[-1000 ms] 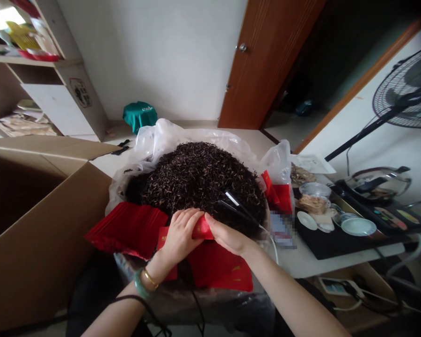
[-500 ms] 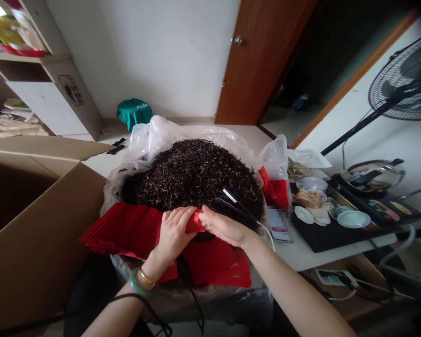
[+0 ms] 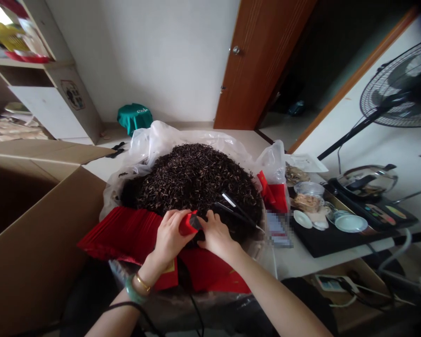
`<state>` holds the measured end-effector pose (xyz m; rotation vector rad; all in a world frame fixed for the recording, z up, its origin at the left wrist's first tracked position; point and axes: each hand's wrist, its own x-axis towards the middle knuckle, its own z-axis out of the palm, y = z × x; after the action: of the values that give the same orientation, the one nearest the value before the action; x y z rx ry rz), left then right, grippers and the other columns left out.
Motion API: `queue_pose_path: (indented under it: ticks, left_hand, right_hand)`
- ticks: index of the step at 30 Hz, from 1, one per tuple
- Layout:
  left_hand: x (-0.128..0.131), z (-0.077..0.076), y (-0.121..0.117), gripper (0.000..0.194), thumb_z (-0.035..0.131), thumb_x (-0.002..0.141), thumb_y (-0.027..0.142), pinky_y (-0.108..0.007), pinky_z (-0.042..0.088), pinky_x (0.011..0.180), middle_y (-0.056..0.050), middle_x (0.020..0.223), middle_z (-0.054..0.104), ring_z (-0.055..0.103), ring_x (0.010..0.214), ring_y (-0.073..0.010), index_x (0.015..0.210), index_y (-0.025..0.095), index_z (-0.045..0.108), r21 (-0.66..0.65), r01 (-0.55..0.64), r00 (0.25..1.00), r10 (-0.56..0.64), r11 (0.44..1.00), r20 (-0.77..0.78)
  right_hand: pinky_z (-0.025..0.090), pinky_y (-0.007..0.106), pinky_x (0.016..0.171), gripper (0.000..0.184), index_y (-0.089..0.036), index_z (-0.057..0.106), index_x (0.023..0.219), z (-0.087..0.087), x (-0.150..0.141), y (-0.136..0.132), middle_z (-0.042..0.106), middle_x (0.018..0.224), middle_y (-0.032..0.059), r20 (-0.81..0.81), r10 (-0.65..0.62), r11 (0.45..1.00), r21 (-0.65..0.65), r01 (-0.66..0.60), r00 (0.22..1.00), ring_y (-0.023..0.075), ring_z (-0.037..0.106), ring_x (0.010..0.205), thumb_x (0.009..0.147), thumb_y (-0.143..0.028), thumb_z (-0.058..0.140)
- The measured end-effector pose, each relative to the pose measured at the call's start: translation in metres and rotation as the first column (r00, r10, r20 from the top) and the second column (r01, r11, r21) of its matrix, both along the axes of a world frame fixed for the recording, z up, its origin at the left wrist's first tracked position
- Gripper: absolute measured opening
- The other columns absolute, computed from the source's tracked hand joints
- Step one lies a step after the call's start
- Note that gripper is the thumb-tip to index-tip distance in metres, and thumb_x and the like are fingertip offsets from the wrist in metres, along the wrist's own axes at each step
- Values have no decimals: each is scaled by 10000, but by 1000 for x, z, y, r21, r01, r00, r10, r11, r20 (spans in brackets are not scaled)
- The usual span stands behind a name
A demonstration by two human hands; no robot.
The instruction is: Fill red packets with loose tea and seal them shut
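Head camera: A left hand (image 3: pixel 171 236) curls around a small red packet (image 3: pixel 185 225), its dark mouth turned rightward, above the near edge of an open plastic bag (image 3: pixel 147 140). The right hand (image 3: pixel 215 234) meets that mouth with fingers and thumb parted; whether it pinches anything cannot be told. Handling the mouth well would seem to call for a light left grip, so the sides do not flatten, with the packet kept over the heap (image 3: pixel 196 175) of dark, leaf-like shreds to catch any spill. Red packets line the bag's near edge, a thick stack (image 3: pixel 119 231) at its left corner and a fanned pile (image 3: pixel 217 271) to the right. At right, a white tabletop (image 3: pixel 294 266) bears a black tray (image 3: pixel 312 248) near its front edge, with a dish (image 3: pixel 351 223) and a kettle (image 3: pixel 368 180). A carton (image 3: pixel 45 234) gapes at left; beyond are a wooden door (image 3: pixel 256 61) and a fan (image 3: pixel 400 89).
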<state>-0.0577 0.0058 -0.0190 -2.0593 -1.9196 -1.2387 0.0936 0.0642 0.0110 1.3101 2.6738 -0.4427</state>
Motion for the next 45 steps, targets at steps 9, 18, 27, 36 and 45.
queue_pose_path:
  ticks: [9, 18, 27, 36, 45]
  left_hand:
    - [-5, 0, 4, 438, 767, 665, 275, -359, 538, 765, -55, 968, 714, 602, 870, -233, 1067, 198, 612, -21, -40, 998, 41, 999, 54]
    - [-7, 2, 6, 428, 770, 648, 268, -363, 532, 740, -55, 921, 706, 594, 856, -232, 1038, 179, 617, -48, -90, 986, 96, 995, 139]
    - [-6, 2, 9, 434, 781, 637, 273, -350, 528, 736, -34, 897, 701, 589, 853, -227, 1034, 211, 617, -46, -107, 982, 112, 993, 151]
    - [3, 3, 16, 496, 786, 633, 305, -325, 522, 700, -44, 903, 689, 594, 835, -222, 1080, 187, 609, -108, -171, 966, 188, 979, 178]
    - [3, -1, 19, 535, 802, 610, 301, -315, 518, 683, -38, 904, 683, 597, 832, -226, 1093, 193, 597, -111, -195, 956, 214, 974, 202]
  right_hand:
    - [539, 377, 695, 516, -209, 550, 1151, 3, 1, 8, 498, 1168, 150, 57, 94, 994, 47, -97, 994, 306, 551, 1000, 662, -113, 682]
    - [491, 324, 752, 325, -178, 651, 998, 17, 9, 33, 674, 944, 85, -244, 31, 999, -27, -38, 969, 238, 650, 870, 676, -132, 639]
    - [382, 163, 353, 301, -197, 636, 989, 50, 18, 60, 559, 630, -57, -593, -299, 875, -483, -33, 747, 49, 445, 410, 692, -239, 661]
    - [563, 245, 476, 303, -179, 611, 972, 59, -7, 50, 627, 861, 16, -730, -418, 841, -536, -74, 541, 117, 595, 607, 695, -288, 668]
    - [540, 337, 868, 304, -175, 635, 1036, 58, -6, 41, 684, 1055, 81, -745, -227, 935, -347, -73, 628, 199, 635, 1038, 742, -115, 586]
